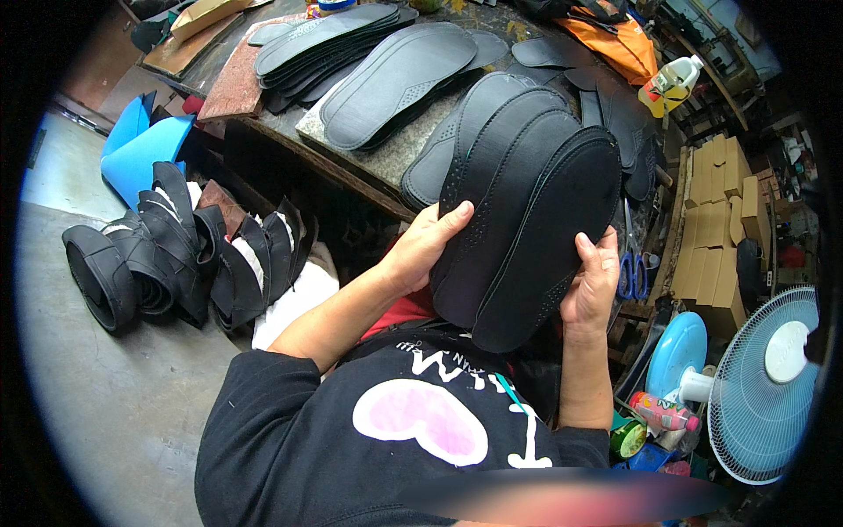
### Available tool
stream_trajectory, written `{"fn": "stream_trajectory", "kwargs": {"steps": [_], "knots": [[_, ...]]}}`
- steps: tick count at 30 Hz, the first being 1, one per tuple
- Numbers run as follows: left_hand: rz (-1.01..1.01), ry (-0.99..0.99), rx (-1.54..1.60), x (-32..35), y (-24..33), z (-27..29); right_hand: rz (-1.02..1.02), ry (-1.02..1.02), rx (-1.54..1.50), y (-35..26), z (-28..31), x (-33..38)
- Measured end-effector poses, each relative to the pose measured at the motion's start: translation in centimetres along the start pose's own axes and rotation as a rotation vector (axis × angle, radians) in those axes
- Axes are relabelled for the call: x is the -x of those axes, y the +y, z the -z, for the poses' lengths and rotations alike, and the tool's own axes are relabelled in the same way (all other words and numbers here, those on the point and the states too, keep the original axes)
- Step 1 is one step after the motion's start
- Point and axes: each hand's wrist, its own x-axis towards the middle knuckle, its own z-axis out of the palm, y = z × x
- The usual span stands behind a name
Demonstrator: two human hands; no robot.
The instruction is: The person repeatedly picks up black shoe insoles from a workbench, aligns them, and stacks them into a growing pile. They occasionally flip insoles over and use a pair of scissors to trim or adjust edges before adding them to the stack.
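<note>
Between my two hands I hold a fanned bunch of black shoe insoles (527,202), tilted up in front of my chest. My left hand (430,241) grips their left edge, with its thumb lying over the front. At the right edge my right hand (593,277) is closed round them, thumb on the near face; its other fingers are partly hidden behind. The insoles have stitched rims and small punched holes. Just beyond them on the workbench lie more insoles, one stack (399,83) at the middle and a taller pile (329,53) to its left.
Scissors with blue handles (632,274) hang at the bench's right edge. A fan (764,386) and cardboard boxes (711,237) stand to the right. On the left are black shoe uppers (176,255) and blue sheets (145,149). A plastic jug (672,85) sits at the back right.
</note>
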Motion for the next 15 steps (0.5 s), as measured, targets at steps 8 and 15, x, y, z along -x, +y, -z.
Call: {"fn": "stream_trajectory", "kwargs": {"steps": [8,15], "knots": [[0.014,-0.012,-0.046,-0.01,-0.23,0.06,0.036,0.038,0.015,0.17,-0.06,-0.22],[0.013,0.015,-0.069,0.21,0.01,-0.21,0.069,0.058,0.049,0.25,0.34,-0.63]]}}
